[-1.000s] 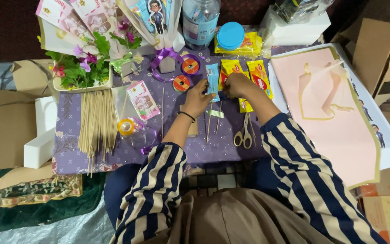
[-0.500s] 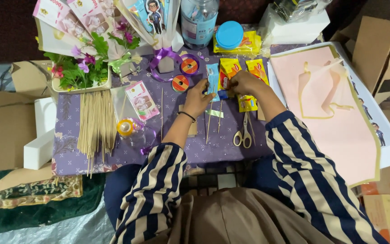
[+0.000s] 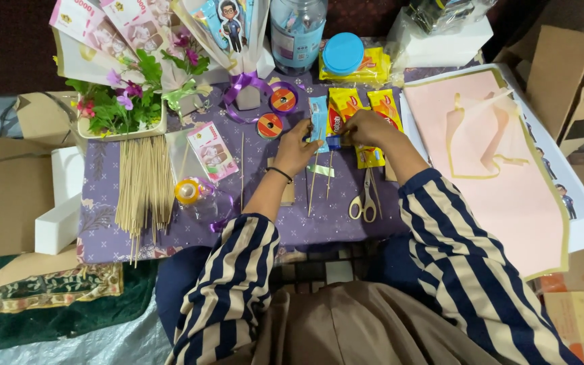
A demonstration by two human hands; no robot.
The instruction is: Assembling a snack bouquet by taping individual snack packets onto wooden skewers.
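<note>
My left hand (image 3: 297, 145) rests on the purple patterned tabletop (image 3: 238, 223) and pinches the edge of a light blue snack packet (image 3: 318, 115) that lies on thin wooden skewers (image 3: 313, 184). My right hand (image 3: 368, 128) presses on the lower end of the same packet, beside the yellow-and-red snack packets (image 3: 356, 111). Both arms wear dark blue and cream striped sleeves. A black band circles my left wrist.
Scissors (image 3: 364, 199) lie just below my right hand. A bundle of skewers (image 3: 142, 182), a yellow tape roll (image 3: 188, 192), orange ribbon spools (image 3: 276, 111), a flower box (image 3: 123, 101), a banknote packet (image 3: 212, 150), pink wrapping paper (image 3: 501, 176), a water jug (image 3: 297, 30) and cardboard boxes (image 3: 8, 196) surround the workspace.
My right hand has shifted slightly left along the packets toward the blue one. My left hand stays almost still on the blue packet.
</note>
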